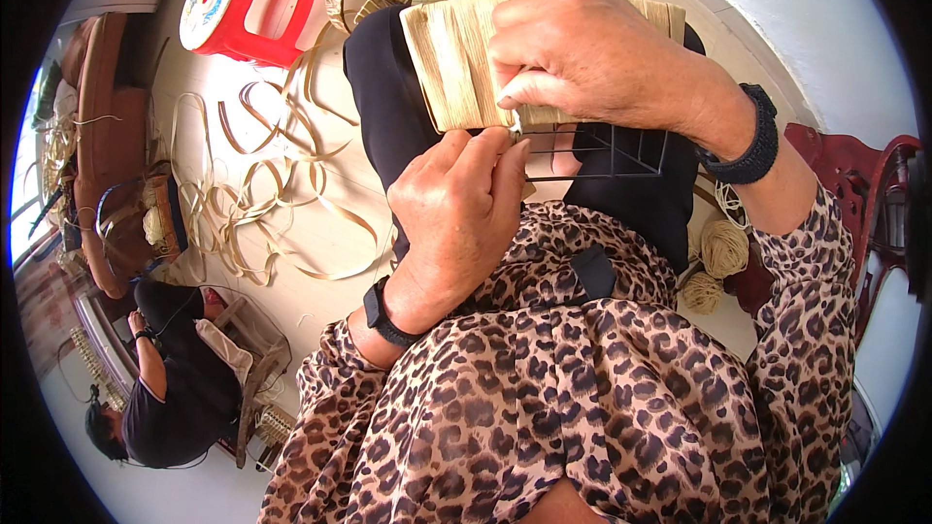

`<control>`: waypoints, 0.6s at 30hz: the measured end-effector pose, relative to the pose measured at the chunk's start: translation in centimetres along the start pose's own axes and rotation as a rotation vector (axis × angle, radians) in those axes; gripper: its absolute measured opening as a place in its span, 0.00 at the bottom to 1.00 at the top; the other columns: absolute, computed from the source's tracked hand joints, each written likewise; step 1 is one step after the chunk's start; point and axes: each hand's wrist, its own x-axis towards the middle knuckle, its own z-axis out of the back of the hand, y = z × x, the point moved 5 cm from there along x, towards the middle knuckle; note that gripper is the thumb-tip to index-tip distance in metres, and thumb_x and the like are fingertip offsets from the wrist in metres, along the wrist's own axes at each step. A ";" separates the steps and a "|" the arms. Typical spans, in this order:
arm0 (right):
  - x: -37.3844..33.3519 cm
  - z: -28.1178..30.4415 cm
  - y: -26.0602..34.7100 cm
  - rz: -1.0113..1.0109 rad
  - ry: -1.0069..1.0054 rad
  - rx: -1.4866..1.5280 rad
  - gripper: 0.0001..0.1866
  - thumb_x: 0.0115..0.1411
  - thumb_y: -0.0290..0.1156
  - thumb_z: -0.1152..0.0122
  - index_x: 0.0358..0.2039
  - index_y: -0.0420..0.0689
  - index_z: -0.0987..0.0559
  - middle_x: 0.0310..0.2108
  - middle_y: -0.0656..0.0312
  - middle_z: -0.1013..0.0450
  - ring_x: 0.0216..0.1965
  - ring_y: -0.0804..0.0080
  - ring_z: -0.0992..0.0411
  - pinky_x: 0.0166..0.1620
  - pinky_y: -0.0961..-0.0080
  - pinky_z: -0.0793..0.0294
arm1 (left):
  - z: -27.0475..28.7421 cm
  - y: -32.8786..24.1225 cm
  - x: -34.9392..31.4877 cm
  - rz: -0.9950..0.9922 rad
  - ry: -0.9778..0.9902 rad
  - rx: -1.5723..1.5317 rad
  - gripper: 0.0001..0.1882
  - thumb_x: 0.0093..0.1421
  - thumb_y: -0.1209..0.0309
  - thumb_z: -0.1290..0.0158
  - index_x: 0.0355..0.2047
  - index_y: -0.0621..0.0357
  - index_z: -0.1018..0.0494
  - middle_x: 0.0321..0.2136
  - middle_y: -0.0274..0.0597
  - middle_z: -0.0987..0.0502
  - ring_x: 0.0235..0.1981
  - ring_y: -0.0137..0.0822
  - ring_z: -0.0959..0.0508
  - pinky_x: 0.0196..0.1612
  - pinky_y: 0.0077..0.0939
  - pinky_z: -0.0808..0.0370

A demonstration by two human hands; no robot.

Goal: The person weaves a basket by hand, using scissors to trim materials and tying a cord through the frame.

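Note:
A black wire frame (614,175) lies across my lap, its upper panel wrapped in flat tan straw strips (451,58). My left hand (456,199) is closed in a pinch at the near edge of the wrapped panel; what its fingertips hold is hidden. Just above it, my right hand (582,58) bends over the panel, fingers curled and thumb pointing down at the same edge. A short white strand (515,122) shows between the two hands, below the right thumb. Bare wires of the frame show to the right of my left fingertips.
Loose straw strips (262,204) curl over the floor at left. A red stool (277,10) lies on its side beyond them. Balls of tan cord (723,250) sit by a dark red carved chair (888,175) at right. Another person (184,378) sits at lower left.

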 end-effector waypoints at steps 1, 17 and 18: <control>0.1 0.0 0.1 0.017 -0.019 -0.001 0.09 0.49 0.34 0.43 0.21 0.43 0.30 0.23 0.58 0.35 0.27 0.59 0.33 0.31 0.66 0.35 | -0.1 -0.1 0.1 -0.006 -0.012 0.024 0.07 0.49 0.70 0.43 0.21 0.56 0.29 0.14 0.39 0.33 0.15 0.40 0.30 0.19 0.31 0.34; 0.4 -0.3 0.3 0.144 -0.030 -0.041 0.10 0.45 0.36 0.42 0.21 0.42 0.23 0.23 0.55 0.28 0.27 0.55 0.28 0.31 0.62 0.29 | -0.9 0.2 -0.6 0.040 -0.107 0.146 0.08 0.48 0.71 0.44 0.16 0.56 0.31 0.12 0.37 0.33 0.14 0.38 0.30 0.19 0.30 0.37; 0.4 -0.4 0.1 0.141 -0.013 -0.021 0.10 0.45 0.36 0.42 0.21 0.42 0.23 0.23 0.55 0.29 0.27 0.55 0.28 0.31 0.62 0.29 | -1.0 0.3 -0.7 0.042 -0.102 0.148 0.08 0.48 0.71 0.44 0.16 0.55 0.30 0.12 0.37 0.34 0.14 0.38 0.30 0.19 0.30 0.37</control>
